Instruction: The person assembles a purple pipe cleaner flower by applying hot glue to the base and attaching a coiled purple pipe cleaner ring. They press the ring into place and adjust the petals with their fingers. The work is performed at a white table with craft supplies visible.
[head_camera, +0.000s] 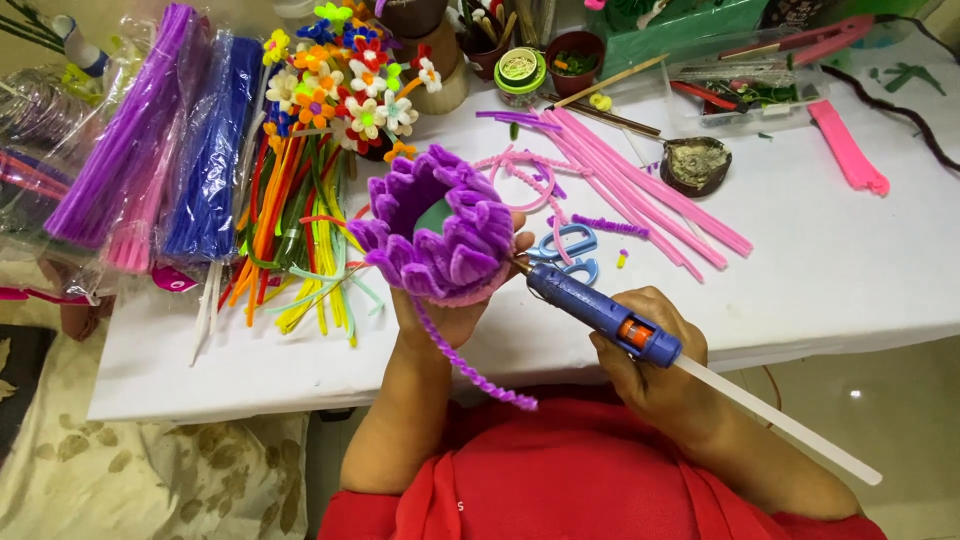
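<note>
My left hand (452, 305) cups a purple pipe-cleaner flower (440, 225) from below, with a loose twisted purple pipe cleaner (470, 365) trailing down from it over my wrist. My right hand (655, 365) grips a blue glue gun (598, 312), a white glue stick (780, 422) sticking out of its back. The gun's tip touches the flower's lower right side. Blue scissors (570, 255) lie on the white table (850, 260) just behind the gun's tip.
Packs of purple, pink and blue pipe cleaners (150, 140) lie at the left, beside loose coloured ones and a bunch of small pipe-cleaner flowers (345, 85). Pink pipe cleaners (640, 190) fan across the middle. Pots, a small bowl (697, 165) and a clear tray (745, 85) stand behind.
</note>
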